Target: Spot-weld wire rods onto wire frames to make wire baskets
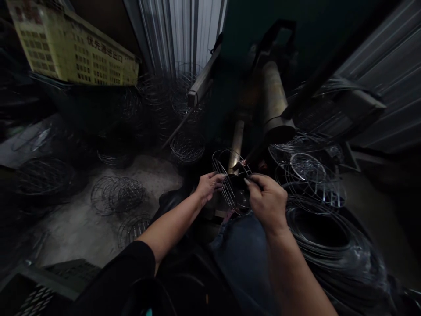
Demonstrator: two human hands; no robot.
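Note:
My left hand (pixel 208 186) and my right hand (pixel 267 201) hold a round wire basket frame (pixel 226 171) between them, in front of a dark machine. The left fingers curl round the frame's left side. The right fingers pinch its right rim near a small metal tip (pixel 241 163) of the machine. A dark round block (pixel 241 197) sits just under the frame. The frame is tilted on its side, with its open ring facing the machine.
Many finished wire baskets (pixel 118 193) lie on the concrete floor at left and pile up at the back. Stacked wire rings (pixel 311 175) and a big coil of dark wire (pixel 329 237) are at right. A metal cylinder (pixel 274 101) rises behind. A yellow sign (pixel 75 44) hangs top left.

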